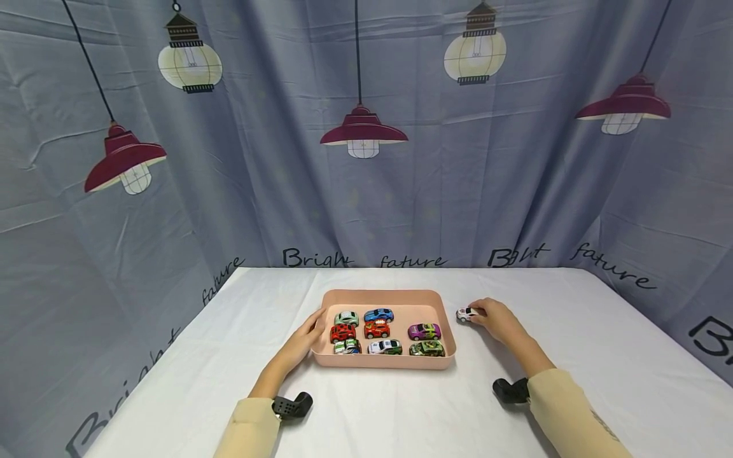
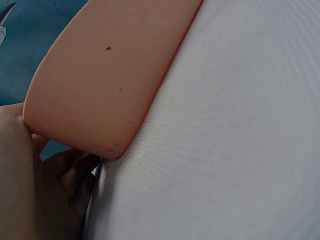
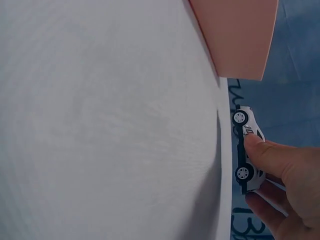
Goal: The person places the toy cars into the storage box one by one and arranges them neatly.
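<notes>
A pink tray [image 1: 389,297] stands on the white table and holds several toy cars, among them a blue one [image 1: 378,315], a red one [image 1: 342,333] and a purple one [image 1: 424,331]. My left hand [image 1: 306,336] rests against the tray's left wall [image 2: 100,85], fingers fairly straight. To the right of the tray, my right hand [image 1: 497,319] pinches a small white toy car [image 1: 466,314] that stands on the tablecloth. The right wrist view shows thumb and fingers [image 3: 272,157] around the white car [image 3: 246,150], with the tray's corner [image 3: 235,35] close by.
The white tablecloth [image 1: 601,356] spreads wide on both sides of the tray. A blue curtain with printed lamps [image 1: 363,133] closes off the back and sides. Black wrist mounts [image 1: 292,406] sit on both forearms.
</notes>
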A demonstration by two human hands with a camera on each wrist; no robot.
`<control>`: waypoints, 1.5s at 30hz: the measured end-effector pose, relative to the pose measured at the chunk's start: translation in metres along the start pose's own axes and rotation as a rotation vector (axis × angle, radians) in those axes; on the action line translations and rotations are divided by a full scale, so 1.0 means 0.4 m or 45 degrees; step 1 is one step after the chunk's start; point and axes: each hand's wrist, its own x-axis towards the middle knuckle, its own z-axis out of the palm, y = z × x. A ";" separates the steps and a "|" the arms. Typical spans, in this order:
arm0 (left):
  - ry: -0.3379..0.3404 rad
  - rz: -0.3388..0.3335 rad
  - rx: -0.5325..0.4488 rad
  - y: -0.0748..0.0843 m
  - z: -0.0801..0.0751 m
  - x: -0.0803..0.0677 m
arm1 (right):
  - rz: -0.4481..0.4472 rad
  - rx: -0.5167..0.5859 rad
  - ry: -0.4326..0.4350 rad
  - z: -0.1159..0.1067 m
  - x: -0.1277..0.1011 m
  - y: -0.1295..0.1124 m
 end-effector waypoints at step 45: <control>0.000 -0.009 0.007 0.000 0.000 0.001 | -0.123 -0.138 -0.033 0.094 0.073 -0.242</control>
